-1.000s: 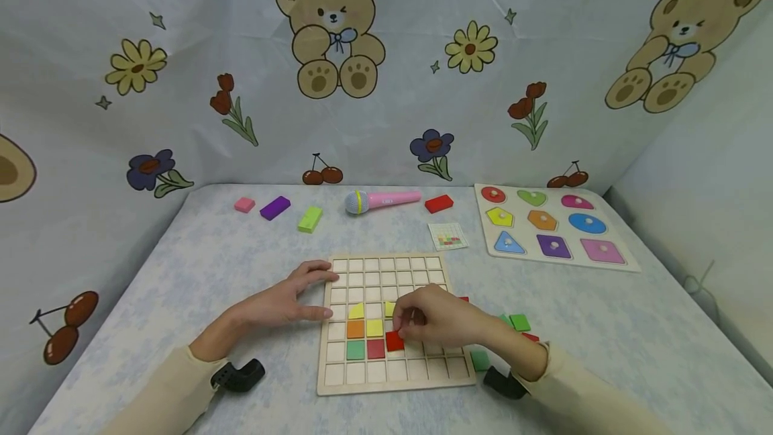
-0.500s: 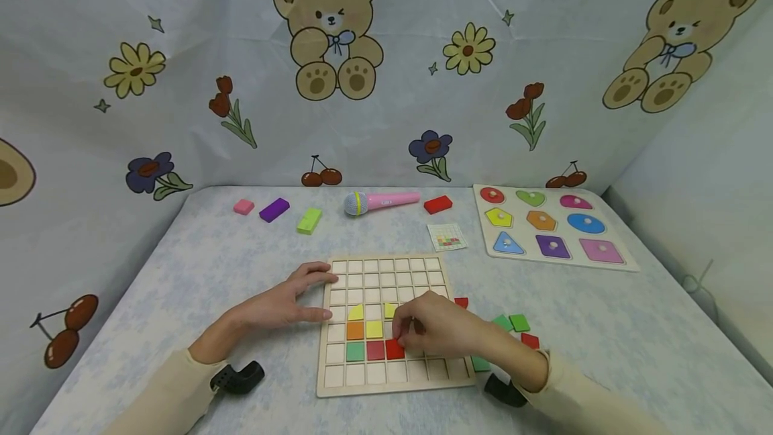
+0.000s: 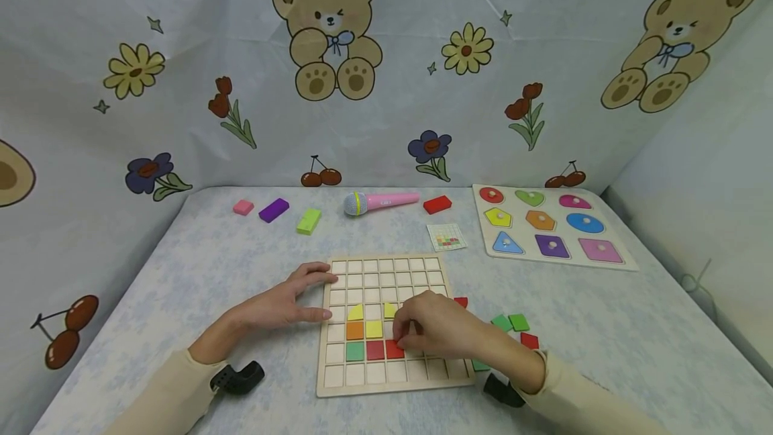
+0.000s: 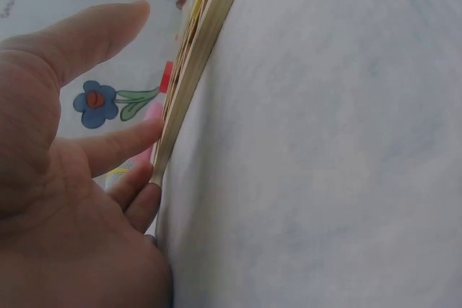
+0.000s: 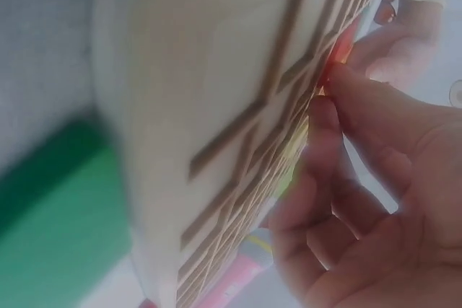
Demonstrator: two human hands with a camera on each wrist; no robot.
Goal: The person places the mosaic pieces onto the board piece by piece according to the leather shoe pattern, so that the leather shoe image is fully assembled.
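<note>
**Red tile in its square, fingers not off it yet**

So picture a clock face over the wooden grid board [image 3: 355, 375], twelve on the curtain [image 3: 253, 32] side. The red tile [image 3: 394, 351] is at about six o'clock, second row up from the near edge, and it looks flat in its square or very close. The right hand [image 3: 437, 323] has thumb and forefinger pinched on the tile around its two o'clock corner.

The left hand [image 3: 280, 302] is over at nine o'clock, fingers spread apart and touching the board's edge, gripping nothing. My read: it's steadying the board.

Going from the red tile, there's a crimson tile [image 3: 375, 350] right beside it at nine o'clock, then a green tile [image 3: 355, 352] past that. A yellow square [image 3: 374, 329] is diagonal, about half past ten.

If I had to call the step, it's seating this one tile. Can't tell if it's fully down, since the fingertips cover that corner. What the next move calls for, imo: a light press, then fingers parting and lifting straight up so the neighbours don't get nudged.

Loose tiles [image 3: 518, 322] lie on the surface [image 3: 193, 254] near three o'clock, and a small pattern card [image 3: 445, 233] at one.
</note>
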